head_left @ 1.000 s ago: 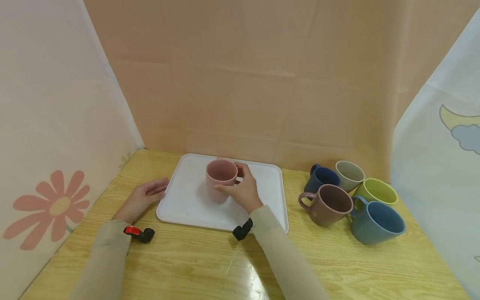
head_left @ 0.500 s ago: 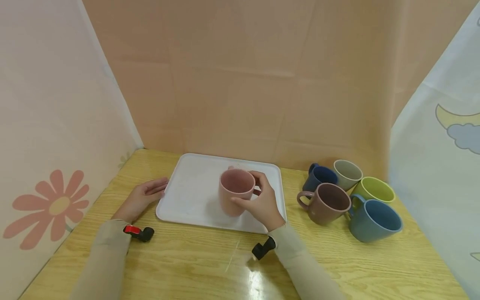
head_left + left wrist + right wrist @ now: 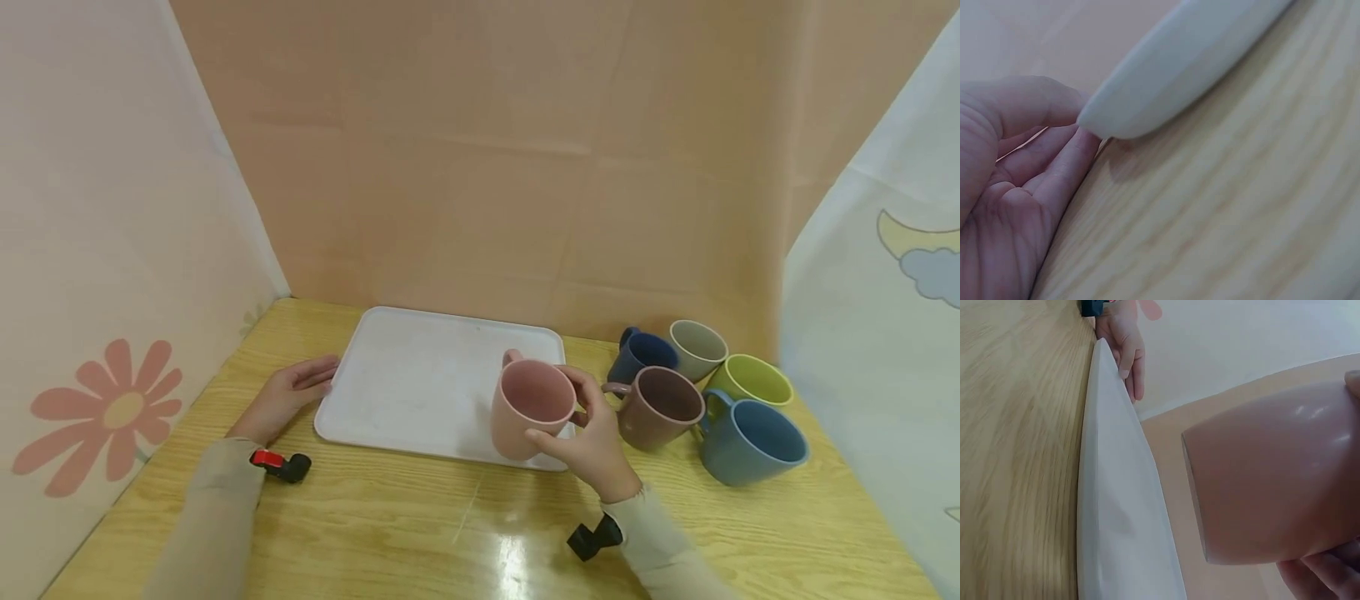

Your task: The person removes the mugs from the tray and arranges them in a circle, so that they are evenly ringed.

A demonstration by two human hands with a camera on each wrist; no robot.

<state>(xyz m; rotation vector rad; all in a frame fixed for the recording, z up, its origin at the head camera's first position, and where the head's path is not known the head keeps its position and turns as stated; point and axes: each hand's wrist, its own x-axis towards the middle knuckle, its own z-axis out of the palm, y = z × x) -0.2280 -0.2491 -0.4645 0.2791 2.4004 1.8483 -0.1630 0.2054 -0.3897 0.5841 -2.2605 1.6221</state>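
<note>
In the head view my right hand (image 3: 592, 442) grips a pink mug (image 3: 517, 425) around its side, thumb in front and fingers behind. The mug is held over the right end of a white tray (image 3: 405, 383); in the right wrist view a gap shows between the mug's base (image 3: 1260, 487) and the tray (image 3: 1122, 487). My left hand (image 3: 288, 396) lies at the tray's left edge with fairly straight fingers. Its thumb and fingertips touch the rim (image 3: 1147, 81) in the left wrist view.
Right of the tray stand a mauve mug (image 3: 660, 408), a dark blue mug (image 3: 637, 358), a beige cup (image 3: 697, 350), a yellow-green cup (image 3: 753, 379) and a blue mug (image 3: 750, 442), close together. The wooden table (image 3: 390, 525) is enclosed by cloth walls (image 3: 465, 167).
My right hand has carried the pink mug from the tray's middle rightward and nearer to me. The left hand has stayed at the tray's edge.
</note>
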